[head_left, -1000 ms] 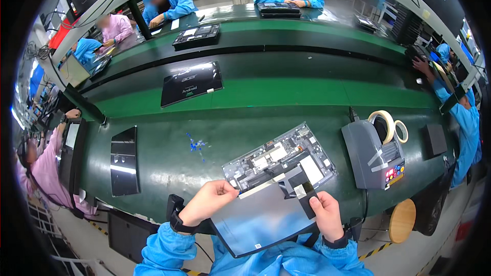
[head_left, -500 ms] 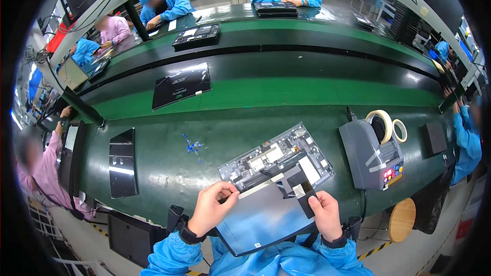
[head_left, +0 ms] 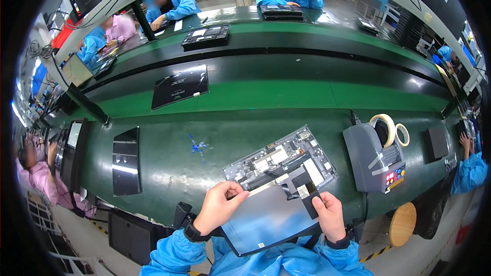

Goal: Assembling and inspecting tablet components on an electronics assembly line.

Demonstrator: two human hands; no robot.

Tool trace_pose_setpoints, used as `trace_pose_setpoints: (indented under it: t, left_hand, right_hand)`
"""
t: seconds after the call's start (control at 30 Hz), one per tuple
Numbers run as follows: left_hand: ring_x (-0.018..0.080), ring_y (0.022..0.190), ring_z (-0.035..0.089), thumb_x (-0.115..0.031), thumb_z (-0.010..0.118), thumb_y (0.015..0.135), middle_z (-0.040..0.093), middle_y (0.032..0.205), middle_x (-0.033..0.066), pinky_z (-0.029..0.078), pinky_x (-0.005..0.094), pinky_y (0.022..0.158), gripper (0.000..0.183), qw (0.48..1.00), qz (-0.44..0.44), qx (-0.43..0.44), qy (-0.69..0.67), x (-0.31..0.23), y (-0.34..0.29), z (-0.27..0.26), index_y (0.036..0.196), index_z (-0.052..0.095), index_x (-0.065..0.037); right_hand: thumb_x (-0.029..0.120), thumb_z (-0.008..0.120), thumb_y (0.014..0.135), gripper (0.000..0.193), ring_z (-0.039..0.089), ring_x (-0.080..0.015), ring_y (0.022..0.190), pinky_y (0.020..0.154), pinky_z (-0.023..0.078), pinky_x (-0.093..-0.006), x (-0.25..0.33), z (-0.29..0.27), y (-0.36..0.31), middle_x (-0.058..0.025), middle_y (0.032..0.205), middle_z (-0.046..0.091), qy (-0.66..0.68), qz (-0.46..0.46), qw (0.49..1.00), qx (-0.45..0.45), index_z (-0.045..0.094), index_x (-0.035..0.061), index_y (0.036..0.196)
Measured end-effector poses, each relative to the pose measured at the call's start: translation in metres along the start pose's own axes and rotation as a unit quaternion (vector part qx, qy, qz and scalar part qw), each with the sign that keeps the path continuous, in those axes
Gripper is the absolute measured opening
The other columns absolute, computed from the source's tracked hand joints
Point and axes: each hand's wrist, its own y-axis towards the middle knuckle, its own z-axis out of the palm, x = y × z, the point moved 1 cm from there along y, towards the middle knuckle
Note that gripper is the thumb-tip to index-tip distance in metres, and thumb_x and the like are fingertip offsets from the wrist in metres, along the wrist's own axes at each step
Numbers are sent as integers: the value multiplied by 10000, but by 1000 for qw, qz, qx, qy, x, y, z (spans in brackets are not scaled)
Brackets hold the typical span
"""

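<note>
A thin display panel (head_left: 268, 225) with a pale, shiny surface leans over the bench's near edge. My left hand (head_left: 220, 207) pinches its upper left corner, thumb on top. My right hand (head_left: 331, 217) is closed at its right side, the thumb on a black strip (head_left: 308, 199) with a pale patch; the fingers beneath are hidden. Just beyond lies an opened tablet body (head_left: 279, 158), tilted, its circuit boards and white-labelled parts showing. Dark flat cables (head_left: 294, 181) run between the body and the panel.
On the green bench (head_left: 169, 158) are small blue bits (head_left: 197, 145), a dark glass panel (head_left: 126, 163) and a grey tape dispenser (head_left: 365, 161) with tape rolls (head_left: 388, 129). A black block (head_left: 435, 143) stands farther right. A tablet screen (head_left: 181, 87) lies on the belt; co-workers sit around.
The whole view has shifted slightly. My hands keep their grip on the panel with little movement. A co-worker across the line has raised one hand to the head.
</note>
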Motion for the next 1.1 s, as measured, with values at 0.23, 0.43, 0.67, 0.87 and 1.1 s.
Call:
trace_pose_setpoints:
  t: [0.23, 0.43, 0.67, 0.87, 1.1]
  left_hand:
    - [251, 1027, 487, -121, 721, 746, 575, 1035, 88, 381, 350, 906, 110, 973, 157, -37, 166, -11, -2, -3, 761, 625, -70]
    - [267, 1077, 459, -139, 720, 748, 570, 1067, 78, 332, 371, 960, 119, 982, 134, -2, 134, -26, -2, -19, 753, 619, -76]
    - [283, 1069, 458, -145, 723, 747, 573, 1049, 85, 343, 380, 961, 121, 980, 142, 50, 127, -36, -5, -23, 749, 622, -78]
    - [247, 864, 585, -155, 718, 735, 629, 819, 123, 443, 350, 802, 157, 947, 136, -177, 232, 30, 81, -97, 725, 625, -30]
    - [295, 1061, 444, -270, 752, 703, 542, 970, 89, 343, 440, 884, 226, 903, 2, -191, 385, 61, 109, -116, 738, 631, -82]
  right_hand:
    - [152, 574, 930, 169, 526, -42, 695, 629, 443, -204, -5, 6, -1, -4, 786, 616, 11, 16, 1000, -4, 584, -15, 905]
    - [138, 565, 932, 151, 531, -43, 693, 636, 447, -202, -7, 9, -3, -10, 796, 621, 22, 22, 999, 13, 577, -12, 910]
    - [147, 569, 934, 171, 519, -34, 689, 619, 435, -196, -10, 15, -3, -8, 793, 617, 39, 35, 999, 13, 574, -22, 912]
    - [127, 549, 938, 150, 525, -40, 676, 617, 439, -198, -14, 13, -3, -12, 785, 618, 22, 25, 999, -12, 574, -17, 902]
    - [132, 558, 936, 154, 519, -33, 668, 602, 432, -195, -13, 14, -10, -3, 772, 612, 48, 27, 998, -16, 573, -16, 899]
